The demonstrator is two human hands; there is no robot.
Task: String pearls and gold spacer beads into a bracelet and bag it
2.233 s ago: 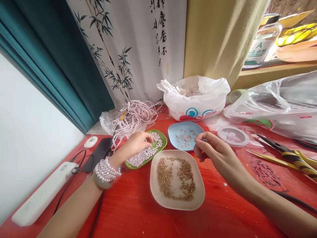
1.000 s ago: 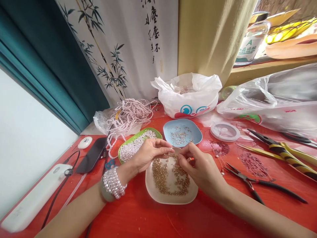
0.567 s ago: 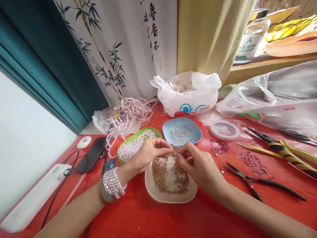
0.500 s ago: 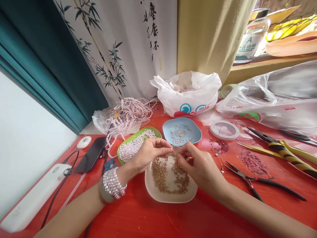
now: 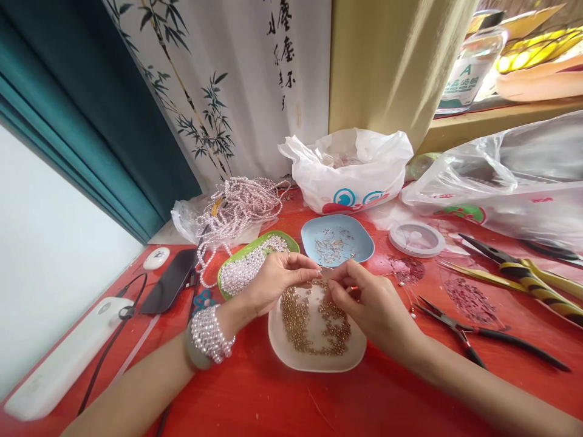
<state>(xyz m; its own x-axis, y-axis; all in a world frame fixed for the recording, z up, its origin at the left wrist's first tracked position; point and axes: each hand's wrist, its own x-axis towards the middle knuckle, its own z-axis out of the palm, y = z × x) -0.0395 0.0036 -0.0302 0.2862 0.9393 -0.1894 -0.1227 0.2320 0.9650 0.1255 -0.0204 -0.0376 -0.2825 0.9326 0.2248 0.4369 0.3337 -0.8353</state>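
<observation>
Over the far part of a white tray point(image 5: 314, 364) holding small gold beads point(image 5: 294, 318), both my hands pinch close together. My left hand point(image 5: 277, 279) has thumb and forefinger pressed together at a tiny pale thing too small to name. My right hand point(image 5: 364, 294) is closed in a pinch facing it; whatever lies between its fingertips is hidden. Behind my left hand a green tray point(image 5: 291, 242) is filled with white pearl beads point(image 5: 241, 273). A blue tray point(image 5: 368, 243) with small metal pins point(image 5: 330, 250) stands just beyond my fingertips. A pearl bracelet point(image 5: 212, 334) circles my left wrist.
Pliers point(image 5: 460, 331) and yellow tweezers point(image 5: 487, 277) lie right of my right hand. Strings of pink pearls point(image 5: 246, 206) are heaped behind the green tray. A white plastic bag point(image 5: 350, 176) stands at the back; a phone point(image 5: 168, 282) and power strip point(image 5: 64, 358) lie left.
The whole view has shifted slightly, so things appear a little further right. Both hands keep their pinches over the white tray, with hardly any other movement.
</observation>
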